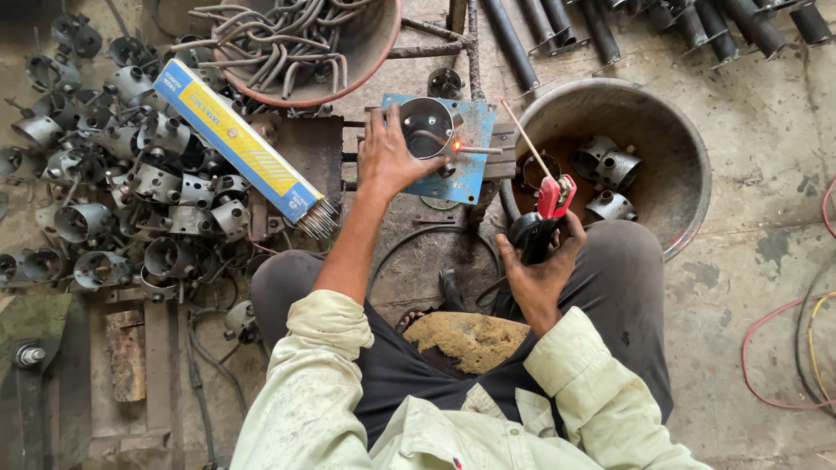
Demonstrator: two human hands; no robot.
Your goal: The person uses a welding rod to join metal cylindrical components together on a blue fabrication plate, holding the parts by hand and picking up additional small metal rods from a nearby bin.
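Note:
My left hand rests on a short metal ring part that sits on a blue steel jig plate. A small orange glow shows at the ring's right side, where a thin rod stub sticks out. My right hand grips a red-and-black electrode holder. A thin welding rod slants up and left from its jaws, its tip above the plate's right edge.
A heap of similar grey ring parts lies at the left, with a blue-and-yellow box of rods across it. A metal basin at the right holds a few rings. Another basin of bent rods and dark tubes lie beyond. Cables run at right.

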